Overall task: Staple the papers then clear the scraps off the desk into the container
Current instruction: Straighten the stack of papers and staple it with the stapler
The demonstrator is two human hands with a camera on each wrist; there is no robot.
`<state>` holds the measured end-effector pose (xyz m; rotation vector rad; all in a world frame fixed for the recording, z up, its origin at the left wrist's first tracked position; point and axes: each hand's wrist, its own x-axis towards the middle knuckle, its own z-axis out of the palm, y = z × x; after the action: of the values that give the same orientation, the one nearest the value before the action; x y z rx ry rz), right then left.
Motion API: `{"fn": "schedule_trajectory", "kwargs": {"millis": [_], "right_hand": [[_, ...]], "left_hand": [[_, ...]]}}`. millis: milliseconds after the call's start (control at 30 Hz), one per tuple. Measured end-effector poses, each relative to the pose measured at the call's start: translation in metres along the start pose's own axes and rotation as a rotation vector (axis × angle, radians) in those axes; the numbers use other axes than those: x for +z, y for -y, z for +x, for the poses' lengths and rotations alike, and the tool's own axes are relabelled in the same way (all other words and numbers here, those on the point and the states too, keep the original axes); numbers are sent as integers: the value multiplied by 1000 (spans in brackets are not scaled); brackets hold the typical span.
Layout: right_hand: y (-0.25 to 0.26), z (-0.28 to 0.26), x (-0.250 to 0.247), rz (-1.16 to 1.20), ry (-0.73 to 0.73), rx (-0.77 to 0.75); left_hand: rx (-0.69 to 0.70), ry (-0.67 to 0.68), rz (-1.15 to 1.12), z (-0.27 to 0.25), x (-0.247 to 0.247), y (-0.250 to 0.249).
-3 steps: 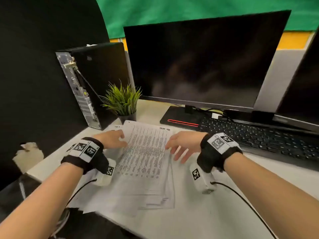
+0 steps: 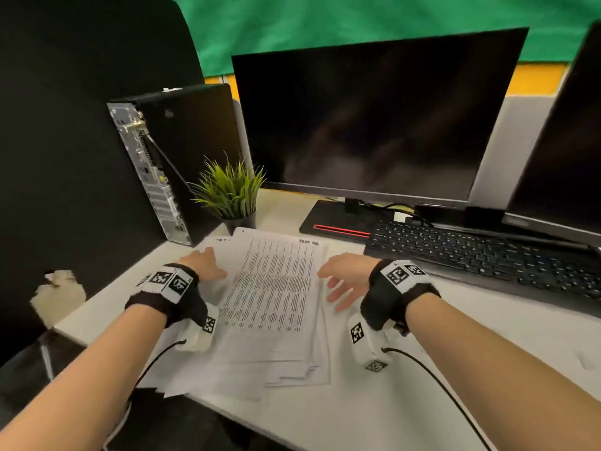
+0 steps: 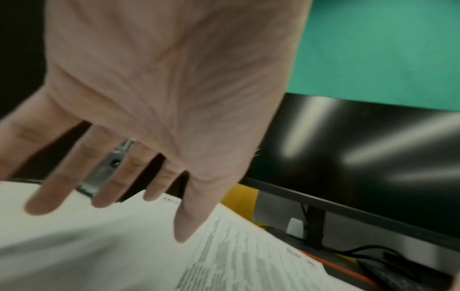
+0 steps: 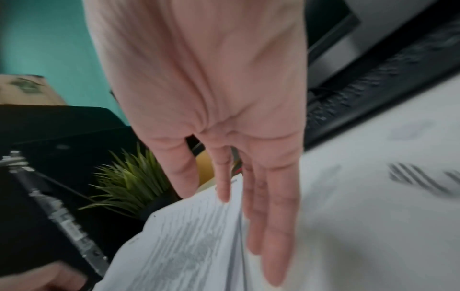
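A loose stack of printed papers (image 2: pixel 273 297) lies fanned on the white desk (image 2: pixel 487 336) in front of me. My left hand (image 2: pixel 205 265) is at the stack's left edge, fingers straight and spread (image 3: pixel 107 196), thumb tip over the printed sheet (image 3: pixel 236 256). My right hand (image 2: pixel 341 278) is at the stack's right edge with straight fingers (image 4: pixel 273 236) alongside the sheets' side (image 4: pixel 189 246). Neither hand holds anything. No stapler shows in any view. A pale crumpled scrap (image 2: pixel 58 296) sits beyond the desk's left edge.
A small potted plant (image 2: pixel 231 196) stands just behind the papers, a computer tower (image 2: pixel 169 164) to its left. A monitor (image 2: pixel 374 118) on a red-striped stand (image 2: pixel 338 226) and a black keyboard (image 2: pixel 487 255) fill the back right. A second screen (image 2: pixel 572 141) is at far right.
Both hands stay at the two sides of the stack; hardly anything has shifted in this short moment.
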<state>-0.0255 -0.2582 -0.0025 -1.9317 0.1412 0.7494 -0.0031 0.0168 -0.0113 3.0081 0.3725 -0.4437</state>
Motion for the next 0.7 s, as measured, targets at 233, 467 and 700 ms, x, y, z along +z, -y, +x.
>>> {"fn": "schedule_trajectory", "kwargs": {"millis": [233,467,700], "right_hand": [[-12,-2,19,252,-63,63],[-10,0,28,389,18,102],[-12,4,35,321,-27,115]], "left_hand": [[67,150,172,-13,0,22],[178,220,130,-15,-12,20],[175,169,140,-10,-11,13]]}}
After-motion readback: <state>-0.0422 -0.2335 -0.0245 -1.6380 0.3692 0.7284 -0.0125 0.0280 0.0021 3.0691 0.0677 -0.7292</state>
